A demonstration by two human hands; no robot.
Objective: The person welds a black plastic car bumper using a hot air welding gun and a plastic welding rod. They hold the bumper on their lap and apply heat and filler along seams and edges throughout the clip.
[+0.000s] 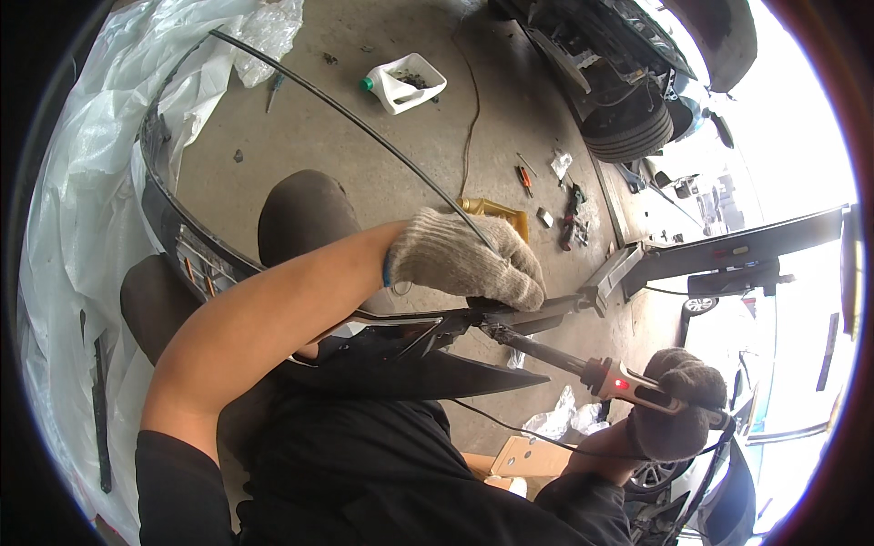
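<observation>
My left hand, in a grey-beige knit glove, is closed round a long thin black rod that reaches to the far left. Its fingertips are low over a black car bumper, which lies across my lap and curves away to the left. My right hand, in a darker knit glove, is wrapped round a hot-air gun with a red light on its body. The gun's long metal nozzle points left at the bumper, just below my left fingertips. The exact contact at the nozzle tip is hidden.
Clear plastic sheeting covers the left side. On the floor are a cut white jug, a yellow bottle, a red-handled screwdriver and a cardboard box. A grey metal arm extends from the right. A partly dismantled car stands far right.
</observation>
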